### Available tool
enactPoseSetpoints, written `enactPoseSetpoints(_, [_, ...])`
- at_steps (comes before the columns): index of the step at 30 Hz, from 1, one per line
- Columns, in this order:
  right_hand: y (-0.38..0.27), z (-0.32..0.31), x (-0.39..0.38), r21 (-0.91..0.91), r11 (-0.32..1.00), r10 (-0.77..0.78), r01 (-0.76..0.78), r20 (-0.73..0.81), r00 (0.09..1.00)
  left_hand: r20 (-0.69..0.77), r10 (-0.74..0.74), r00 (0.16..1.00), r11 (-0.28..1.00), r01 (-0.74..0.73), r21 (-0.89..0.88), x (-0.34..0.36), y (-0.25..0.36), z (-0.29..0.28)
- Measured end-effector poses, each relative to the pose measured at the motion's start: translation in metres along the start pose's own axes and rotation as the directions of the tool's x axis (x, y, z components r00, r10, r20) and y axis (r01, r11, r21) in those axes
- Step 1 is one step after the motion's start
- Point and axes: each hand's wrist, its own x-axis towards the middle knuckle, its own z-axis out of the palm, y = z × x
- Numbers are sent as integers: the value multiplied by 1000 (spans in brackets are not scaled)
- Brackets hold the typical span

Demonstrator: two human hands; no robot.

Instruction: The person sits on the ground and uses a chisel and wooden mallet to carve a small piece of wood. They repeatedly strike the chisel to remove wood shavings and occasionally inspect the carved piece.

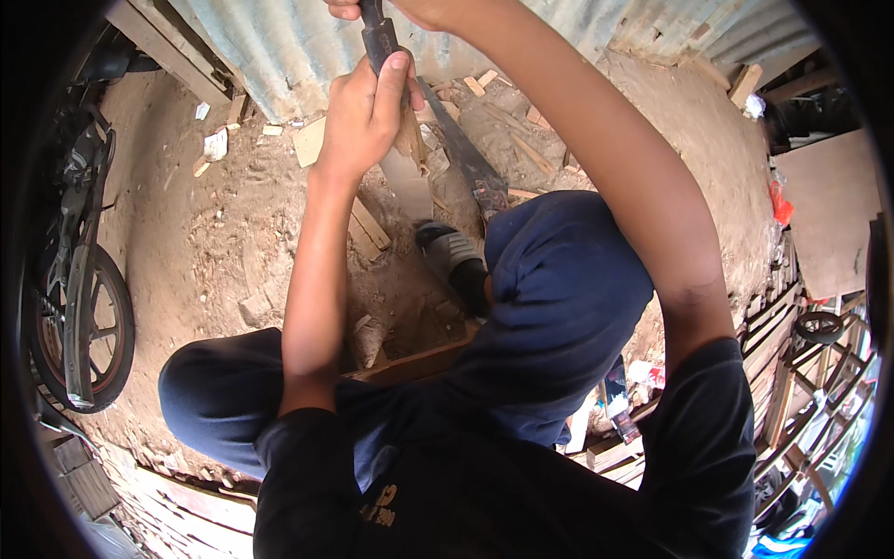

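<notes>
At the top edge, a long upright thing has a black upper part (380, 39) and a brown, rough wooden-looking part (410, 144) below. My left hand (365, 114) is closed round it, thumb lying along the black part. My right hand (421, 9), partly cut off by the picture's edge, is closed at the top of the same black part. Under the brown part a flat pale grey piece (407, 189) reaches down toward my foot; whether it is joined on, I cannot tell. A long dark flat blade-like piece (470, 158) slants beside it, touched by neither hand.
My shod foot (449, 250) stands on the dirt floor between my bent knees. Wood offcuts (368, 228) and scraps lie around. Corrugated metal sheeting (298, 51) rises ahead. A motorcycle wheel (98, 326) stands at left; a plywood sheet (829, 214) and wooden slats (778, 401) are at right.
</notes>
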Motion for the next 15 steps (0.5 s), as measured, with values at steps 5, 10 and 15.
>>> enactPoseSetpoints(5, [-38, -53, 5, -390, 854, 387, -343, 38, 921, -20, 2, 1000, 998, -1, 64, 18, -15, -5])
enactPoseSetpoints(10, [35, -130, -182, -261, 743, 411, -616, -548, 728, -45, 38, 998, 999, -37, 25, 15, -20, -3])
enactPoseSetpoints(15, [163, -94, -451, -288, -206, 686, -935, -724, 72, -13, 7, 1000, 998, -6, 67, 16, -25, -4])
